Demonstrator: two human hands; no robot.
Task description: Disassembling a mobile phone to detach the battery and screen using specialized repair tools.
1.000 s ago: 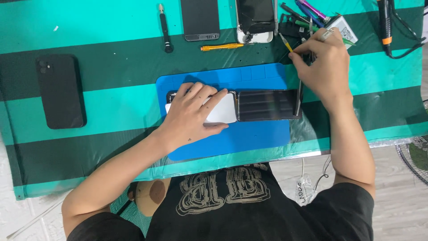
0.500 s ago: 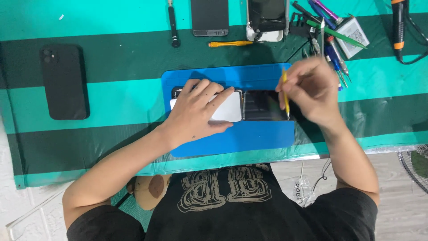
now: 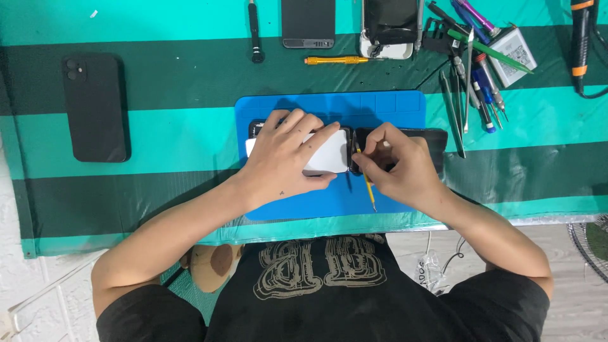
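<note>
At the centre of the frame, on a blue work mat (image 3: 386, 104), lay an opened phone (image 3: 329, 155) — a white half toward the left and a dark half (image 3: 434, 136) running to the right, the two meeting at a narrow dark seam. The left hand (image 3: 288, 155) pressed flat on the white half, fingers spread across it. The right hand (image 3: 396, 164) sat just right of the seam, its grip pinched on a thin yellow tool (image 3: 366, 180) whose upper end touched the seam while its lower end slanted down over the mat.

The mat rested on a tabletop (image 3: 158, 136) covered in green and teal stripes. At the left lay a black phone (image 3: 95, 107), camera side up. Along the upper edge were a yellow-handled screwdriver (image 3: 335, 61), a dark phone back (image 3: 308, 23) and — to the upper right — a cluster of tweezers and screwdrivers (image 3: 472, 82).
</note>
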